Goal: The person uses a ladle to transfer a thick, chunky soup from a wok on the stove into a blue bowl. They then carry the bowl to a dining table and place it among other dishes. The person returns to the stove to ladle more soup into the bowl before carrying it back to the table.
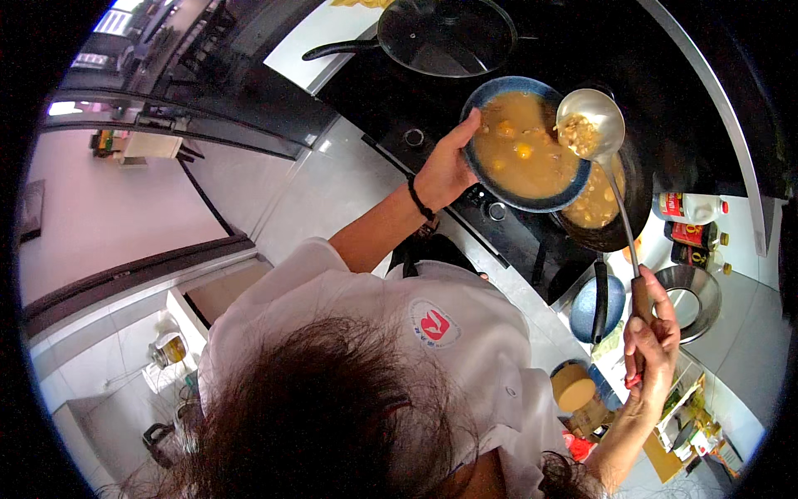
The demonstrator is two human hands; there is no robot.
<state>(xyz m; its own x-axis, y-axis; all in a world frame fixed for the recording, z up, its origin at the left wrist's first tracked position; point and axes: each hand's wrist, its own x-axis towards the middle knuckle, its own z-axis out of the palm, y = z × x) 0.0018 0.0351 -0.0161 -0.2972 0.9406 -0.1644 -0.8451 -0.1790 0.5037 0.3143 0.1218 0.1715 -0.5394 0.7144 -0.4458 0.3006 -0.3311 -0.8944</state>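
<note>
A blue-rimmed bowl (pixel 530 181) of brown soup with yellow pieces is gripped at its near-left rim by my left hand (pixel 450 165), thumb on the edge. My right hand (pixel 654 340) holds the brown handle of a metal ladle (pixel 614 125). Chopped solid bits sit in the ladle's cup, which overlaps the bowl's right rim. Partly hidden beneath the bowl and ladle is a dark wok (pixel 637 206) with more of the brown soup in it. The wok's black handle (pixel 599 302) points toward my right side.
A glass-lidded pan (pixel 446 37) stands at the far side of the black cooktop (pixel 374 100). Several sauce bottles (pixel 692 234), a metal basin (pixel 707 299) and a blue bowl (pixel 589 309) are at the right. A round wooden-coloured board (pixel 572 388) lies nearer me.
</note>
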